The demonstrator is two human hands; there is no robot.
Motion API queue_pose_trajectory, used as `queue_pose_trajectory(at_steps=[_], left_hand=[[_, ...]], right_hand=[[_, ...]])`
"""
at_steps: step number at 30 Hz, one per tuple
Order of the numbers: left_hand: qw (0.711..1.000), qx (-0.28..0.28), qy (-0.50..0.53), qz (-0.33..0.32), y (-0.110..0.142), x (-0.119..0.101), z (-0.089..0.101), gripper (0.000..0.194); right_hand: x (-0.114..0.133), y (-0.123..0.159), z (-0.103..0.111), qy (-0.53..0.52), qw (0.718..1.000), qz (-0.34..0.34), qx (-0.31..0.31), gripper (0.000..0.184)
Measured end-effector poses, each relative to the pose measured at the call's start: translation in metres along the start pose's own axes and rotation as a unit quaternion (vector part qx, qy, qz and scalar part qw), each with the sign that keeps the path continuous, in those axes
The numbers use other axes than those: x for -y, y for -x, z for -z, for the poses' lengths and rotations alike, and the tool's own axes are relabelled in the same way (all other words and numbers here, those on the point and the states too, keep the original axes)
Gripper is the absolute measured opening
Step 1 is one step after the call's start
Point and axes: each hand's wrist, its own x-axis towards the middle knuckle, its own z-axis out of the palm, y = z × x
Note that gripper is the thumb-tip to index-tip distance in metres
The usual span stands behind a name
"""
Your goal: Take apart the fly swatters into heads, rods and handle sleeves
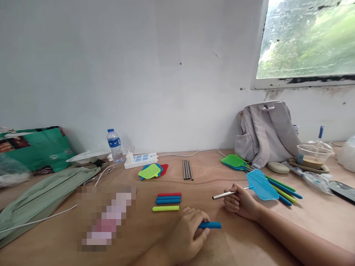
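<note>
Currently, hands pinching: left [187,234], blue handle [211,225]; right [240,202], blue swatter's metal rod [224,195]. Writing illegible.

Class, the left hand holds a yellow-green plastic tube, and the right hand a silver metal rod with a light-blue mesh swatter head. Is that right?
No: the head view shows the plastic tube in the left hand is blue, not yellow-green. The right hand does hold the silver metal rod with the light-blue mesh swatter head.

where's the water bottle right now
In the head view, the clear plastic bottle with a blue cap stands upright at the back left of the table, near the wall, just left of the white power strip.
</note>
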Motion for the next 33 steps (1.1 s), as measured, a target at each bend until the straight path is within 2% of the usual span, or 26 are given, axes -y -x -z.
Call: queue_pose_trajectory(at_steps=[7, 10, 13, 19, 23, 28, 33], left_hand=[[0.996, -0.081, -0.032, 0.001, -0.008, 0.031, 0.006, 0.037], [0.993, -0.116, -0.01, 0.0, -0.013, 0.038, 0.004, 0.04], [0.992, -0.125, -0.016, 0.007, -0.016, 0.04, -0.001, 0.044], [0.995, -0.094, -0.044, 0.005, -0.018, 0.04, -0.007, 0.042], [0.993, -0.091, -0.068, -0.024, -0.017, 0.036, -0.001, 0.035], [0.994, -0.033, -0.098, -0.044, -0.007, 0.032, 0.024, 0.026], [0.979, 0.055, -0.18, -0.073, 0.0, 0.036, 0.058, 0.034]], right_hand=[[0.0, 0.001, 0.0, 0.01, 1.0, -0.004, -0.02, 0.031], [0.0, 0.001, 0.0, 0.013, 1.0, -0.004, -0.023, 0.031], [0.0, 0.0, -0.001, 0.018, 0.999, -0.003, -0.029, 0.032], [0.002, 0.0, -0.002, 0.027, 0.999, -0.004, -0.04, 0.034], [0.002, 0.001, -0.003, 0.02, 0.999, -0.005, -0.045, 0.033], [0.001, 0.002, -0.003, 0.013, 0.999, -0.002, -0.045, 0.033], [0.001, 0.003, -0.002, 0.014, 0.999, -0.003, -0.036, 0.032]])
